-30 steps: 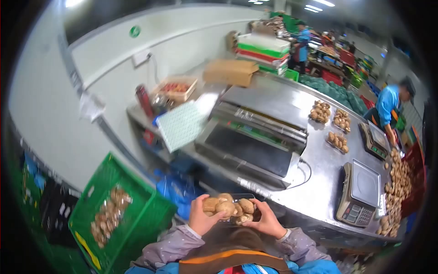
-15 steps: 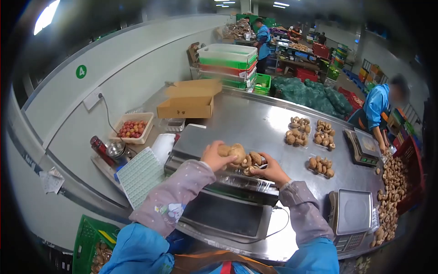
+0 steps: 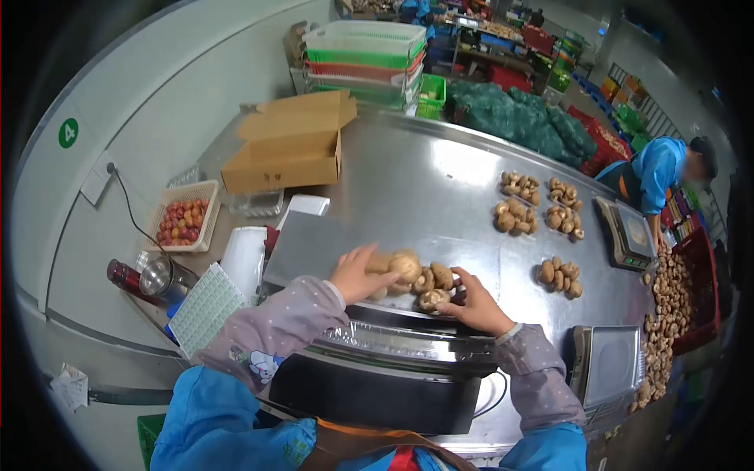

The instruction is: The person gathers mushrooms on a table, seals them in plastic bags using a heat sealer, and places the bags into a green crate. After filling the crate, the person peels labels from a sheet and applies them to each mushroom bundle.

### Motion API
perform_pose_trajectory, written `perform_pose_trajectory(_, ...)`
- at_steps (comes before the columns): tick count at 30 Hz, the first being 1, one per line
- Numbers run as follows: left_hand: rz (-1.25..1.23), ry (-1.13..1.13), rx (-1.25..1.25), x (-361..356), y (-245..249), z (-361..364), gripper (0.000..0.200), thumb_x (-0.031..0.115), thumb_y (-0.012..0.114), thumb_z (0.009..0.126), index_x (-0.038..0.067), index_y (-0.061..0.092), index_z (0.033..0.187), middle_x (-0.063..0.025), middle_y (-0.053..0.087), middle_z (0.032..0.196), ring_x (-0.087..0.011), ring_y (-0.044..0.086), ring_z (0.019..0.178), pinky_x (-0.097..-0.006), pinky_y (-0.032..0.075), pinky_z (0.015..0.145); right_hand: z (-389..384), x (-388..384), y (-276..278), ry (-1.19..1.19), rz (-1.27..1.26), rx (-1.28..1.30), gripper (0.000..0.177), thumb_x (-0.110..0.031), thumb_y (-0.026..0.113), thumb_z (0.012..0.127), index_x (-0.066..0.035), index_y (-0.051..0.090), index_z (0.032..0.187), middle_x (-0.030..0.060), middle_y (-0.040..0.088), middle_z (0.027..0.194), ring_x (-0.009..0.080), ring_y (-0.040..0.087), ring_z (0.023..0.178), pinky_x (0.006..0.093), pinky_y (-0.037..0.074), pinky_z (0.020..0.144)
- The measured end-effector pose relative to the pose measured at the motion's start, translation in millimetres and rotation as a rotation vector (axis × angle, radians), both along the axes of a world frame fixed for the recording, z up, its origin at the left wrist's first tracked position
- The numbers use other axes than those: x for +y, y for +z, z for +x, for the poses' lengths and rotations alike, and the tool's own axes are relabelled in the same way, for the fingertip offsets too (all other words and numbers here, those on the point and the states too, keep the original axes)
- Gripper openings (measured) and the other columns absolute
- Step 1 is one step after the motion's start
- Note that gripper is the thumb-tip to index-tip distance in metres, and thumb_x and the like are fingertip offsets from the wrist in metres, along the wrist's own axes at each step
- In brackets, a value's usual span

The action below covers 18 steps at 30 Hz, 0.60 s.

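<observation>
Right, head view: left hand point(image 3: 357, 272) and right hand point(image 3: 475, 302) grip the heaped pack of brown mushrooms point(image 3: 412, 276) from either end. Left fingers point(image 3: 369, 253) are curled over the near-left mushrooms and right fingers point(image 3: 465, 281) are pressed against the right side. The pack sits on the flat steel plate of the grey film-wrapping machine point(image 3: 314, 243), at the near edge of the stainless steel table point(image 3: 424, 173). Three more mushroom packs point(image 3: 514, 216) lie further right, well apart. A digital scale point(image 3: 609, 365) sits beside the right sleeve, and an open cardboard box point(image 3: 287, 153) is at the far left.
</observation>
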<state>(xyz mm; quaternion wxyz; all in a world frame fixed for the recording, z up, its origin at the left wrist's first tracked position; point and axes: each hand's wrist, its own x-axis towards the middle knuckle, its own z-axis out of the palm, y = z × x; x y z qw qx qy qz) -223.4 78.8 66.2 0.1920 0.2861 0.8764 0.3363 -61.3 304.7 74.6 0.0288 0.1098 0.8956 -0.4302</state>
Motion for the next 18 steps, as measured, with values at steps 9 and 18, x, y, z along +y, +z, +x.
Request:
perform_pose_trajectory(9, -0.178, -0.635, 0.420, -134, 79, -16, 0.048, 0.014, 0.059, 0.078, 0.015, 0.054, 0.126, -0.0088, 0.056, 0.097, -0.0258, 0.052, 0.093, -0.0365, 0.040, 0.082, 98, 20, 77, 0.294, 0.481, 0.169, 0.027, -0.002, 0.070, 0.065, -0.005, 0.067, 0.091, 0.0101, 0.059, 0.078, 0.0247, 0.060, 0.073, 0.0346, 0.050, 0.065)
perform_pose_trajectory(18, -0.138, -0.617, 0.747, -120, 18, 13, 0.031, 0.024, 0.059, 0.084, 0.027, 0.063, 0.114, -0.0030, 0.049, 0.069, -0.0214, 0.047, 0.074, -0.0357, 0.037, 0.067, 86, -11, 13, 0.209, 0.457, 0.309, 0.011, -0.008, 0.063, 0.073, -0.009, 0.065, 0.084, 0.0052, 0.060, 0.080, 0.0194, 0.058, 0.071, 0.0295, 0.049, 0.063)
